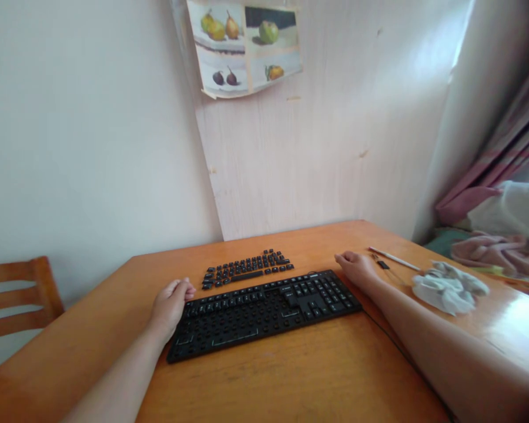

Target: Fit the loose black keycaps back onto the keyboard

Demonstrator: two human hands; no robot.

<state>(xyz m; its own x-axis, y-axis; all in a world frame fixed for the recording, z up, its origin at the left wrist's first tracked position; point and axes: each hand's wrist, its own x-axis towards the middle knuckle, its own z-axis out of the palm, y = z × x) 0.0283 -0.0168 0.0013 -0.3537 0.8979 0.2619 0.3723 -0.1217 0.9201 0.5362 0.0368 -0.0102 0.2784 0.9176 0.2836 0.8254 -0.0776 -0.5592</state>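
Observation:
A black keyboard [264,314] lies slightly slanted on the table, many of its keys off so the bare key bed shows across the left and middle. The top row and the number pad still carry keys. My left hand [170,302] rests at the keyboard's left end, fingers curled in, with nothing seen in them. Beyond the keyboard's upper right corner, my right hand [356,267] lies loosely closed on the table, and no object shows in it. Behind the keyboard, loose black keycaps [247,267] are laid out in rows.
Right of my right forearm are a crumpled whitish cloth [447,288], a thin white stick [394,258] and a small dark item [382,264]. The keyboard cable [397,343] runs under that arm. A wooden chair [20,294] stands left of the orange-brown table [273,382].

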